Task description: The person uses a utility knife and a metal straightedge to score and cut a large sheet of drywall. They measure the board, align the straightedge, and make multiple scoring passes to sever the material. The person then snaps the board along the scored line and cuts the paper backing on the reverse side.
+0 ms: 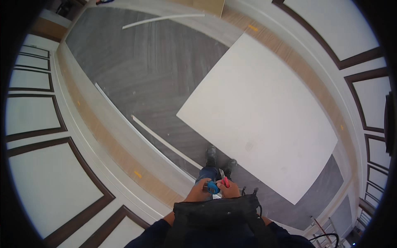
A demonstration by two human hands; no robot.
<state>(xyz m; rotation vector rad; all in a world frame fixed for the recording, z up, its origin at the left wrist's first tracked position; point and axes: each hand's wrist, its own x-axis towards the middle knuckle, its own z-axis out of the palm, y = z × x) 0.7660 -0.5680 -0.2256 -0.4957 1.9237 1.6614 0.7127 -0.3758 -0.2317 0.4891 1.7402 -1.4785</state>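
My left hand [200,189] is closed around a blue tape measure [213,187], held low in front of my body. Right beside it, my right hand [230,191] grips a red and grey utility knife [224,179], its grey end pointing away from me. The two hands are close together, just above my shoes. Ahead and to the right lies a large white board [264,111], flat on the dark grey floor covering [161,58]. A faint round smudge marks the board's surface.
A long pale strip [165,140] lies on the left, near a white edge strip [124,113]. Another white strip [163,19] rests at the far end. Panelled walls with dark brown trim [89,177] flank both sides. Ladder-like rails [322,227] stand at the lower right.
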